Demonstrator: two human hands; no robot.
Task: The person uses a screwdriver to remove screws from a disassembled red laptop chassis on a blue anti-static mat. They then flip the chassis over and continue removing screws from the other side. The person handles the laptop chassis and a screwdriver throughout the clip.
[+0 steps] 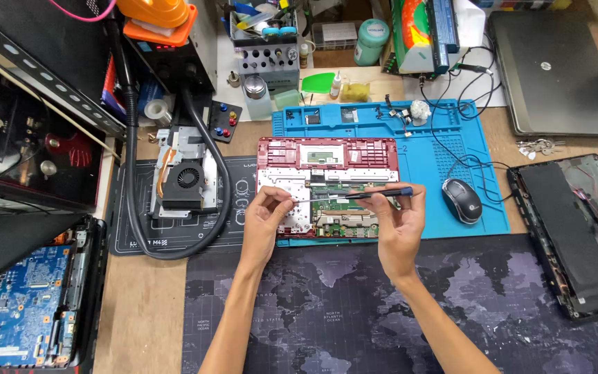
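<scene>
Currently both hands pinch one screwdriver (354,196) held level: right hand (399,225) closed on its blue-black handle, left hand (266,218) fingertips on the tip. Directly beneath them lies the opened red laptop base (327,149); a black mouse (462,200) sits just right of the right hand; a teal round canister (371,41) with pale label stands far beyond.

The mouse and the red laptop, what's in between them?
In the head view, a bare strip of the blue work mat separates the red laptop from the mouse. The screwdriver handle in the right hand reaches toward that gap.
</scene>
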